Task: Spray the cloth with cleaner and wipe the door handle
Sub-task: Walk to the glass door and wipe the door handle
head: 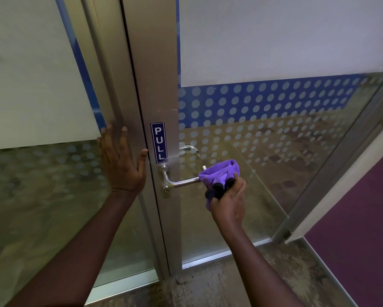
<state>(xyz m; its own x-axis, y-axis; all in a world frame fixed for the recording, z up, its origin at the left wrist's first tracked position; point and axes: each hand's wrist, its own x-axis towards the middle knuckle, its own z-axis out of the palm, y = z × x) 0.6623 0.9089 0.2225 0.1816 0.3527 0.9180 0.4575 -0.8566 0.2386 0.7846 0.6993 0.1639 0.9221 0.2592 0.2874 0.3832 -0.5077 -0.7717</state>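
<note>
Your left hand (122, 160): fingers spread, flat on metal frame (117, 85). PULL sign (159, 142) above door handle (177, 182). Your right hand (229, 200) grips purple cloth (219, 171), bunched round handle's free end. Dotted glass panel (274, 129) behind.

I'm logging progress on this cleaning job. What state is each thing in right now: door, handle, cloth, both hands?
Door: appears closed against the frame.
Door handle: lever level, free end wrapped in the cloth.
Cloth: bunched, gripped around the handle's end.
Left hand: flat, fingers spread, pressing on the frame.
Right hand: grips the cloth.
Keyhole: no key in it.
</note>
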